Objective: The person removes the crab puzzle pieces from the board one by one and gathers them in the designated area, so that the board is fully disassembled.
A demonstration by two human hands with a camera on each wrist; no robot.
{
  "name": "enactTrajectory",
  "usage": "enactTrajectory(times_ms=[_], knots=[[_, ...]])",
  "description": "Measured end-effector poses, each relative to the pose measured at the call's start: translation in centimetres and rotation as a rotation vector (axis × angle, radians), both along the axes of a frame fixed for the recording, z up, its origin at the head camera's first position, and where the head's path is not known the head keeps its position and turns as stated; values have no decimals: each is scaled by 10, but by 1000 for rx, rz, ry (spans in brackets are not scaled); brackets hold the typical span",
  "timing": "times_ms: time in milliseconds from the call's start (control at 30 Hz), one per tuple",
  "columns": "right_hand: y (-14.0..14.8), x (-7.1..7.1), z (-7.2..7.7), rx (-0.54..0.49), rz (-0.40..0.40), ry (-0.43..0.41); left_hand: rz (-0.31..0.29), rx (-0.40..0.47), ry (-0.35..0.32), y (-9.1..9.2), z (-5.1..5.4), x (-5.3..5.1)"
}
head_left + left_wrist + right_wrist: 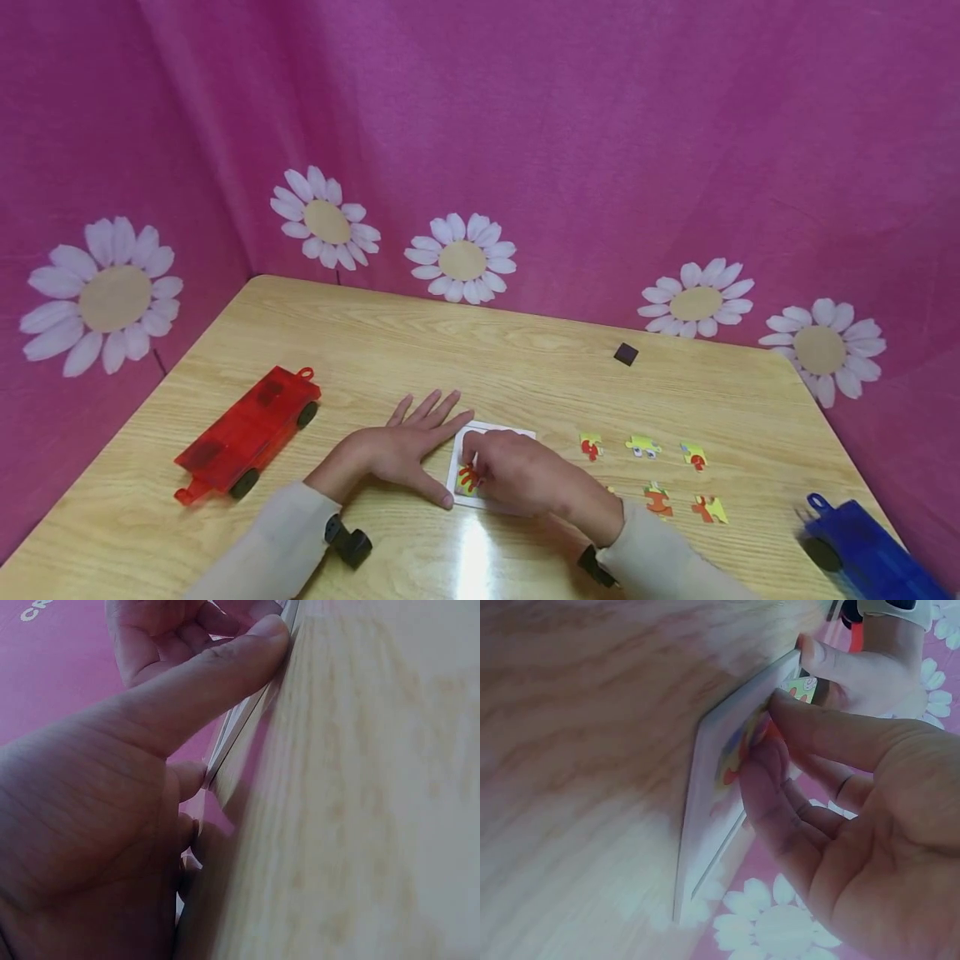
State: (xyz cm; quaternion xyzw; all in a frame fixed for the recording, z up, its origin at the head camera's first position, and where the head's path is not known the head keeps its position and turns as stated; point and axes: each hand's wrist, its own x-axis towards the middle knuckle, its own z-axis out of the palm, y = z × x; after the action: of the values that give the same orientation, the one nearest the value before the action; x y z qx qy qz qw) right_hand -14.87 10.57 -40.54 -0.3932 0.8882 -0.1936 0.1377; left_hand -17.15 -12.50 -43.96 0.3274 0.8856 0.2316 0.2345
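Seemingly mid-fitting: right hand [521, 475] pinches jigsaw piece [762, 730] at puzzle tray [701, 817], left hand [405, 450] splayed against its edge; careful alignment probably needed next

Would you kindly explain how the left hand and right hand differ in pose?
The left hand has spread fingers; the right hand has curled fingers. The left hand touches the edge of the puzzle board, while the right hand reaches over its face. Both are bare.

Pale letters [34, 610], "CR", stand on pink cloth [60, 682] at the left wrist view's ten o'clock. They slant upward.
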Motion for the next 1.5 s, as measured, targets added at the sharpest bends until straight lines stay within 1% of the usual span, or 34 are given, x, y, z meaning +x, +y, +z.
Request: enactTrajectory(times_ms=[67, 267, 500, 633, 967, 1233, 1500], knots=[[-1, 1, 0, 3, 0, 17, 3, -2, 0, 0, 0, 0], [-1, 3, 0, -2, -14, 34, 4, -1, -4, -1, 0, 0], [-3, 3, -1, -21, -32, 20, 2, 2, -3, -2, 1, 0], [-2, 1, -3, -37, -24, 12, 3, 2, -4, -2, 1, 0], [0, -6, -2, -42, 0, -83, 1, 7, -3, -2, 0, 0], [-2, -1, -5, -82, 42, -69, -3, 13, -3, -1, 1, 0], [1, -2, -4, -74, 63, -77, -1, 6, 8, 0, -1, 1]])
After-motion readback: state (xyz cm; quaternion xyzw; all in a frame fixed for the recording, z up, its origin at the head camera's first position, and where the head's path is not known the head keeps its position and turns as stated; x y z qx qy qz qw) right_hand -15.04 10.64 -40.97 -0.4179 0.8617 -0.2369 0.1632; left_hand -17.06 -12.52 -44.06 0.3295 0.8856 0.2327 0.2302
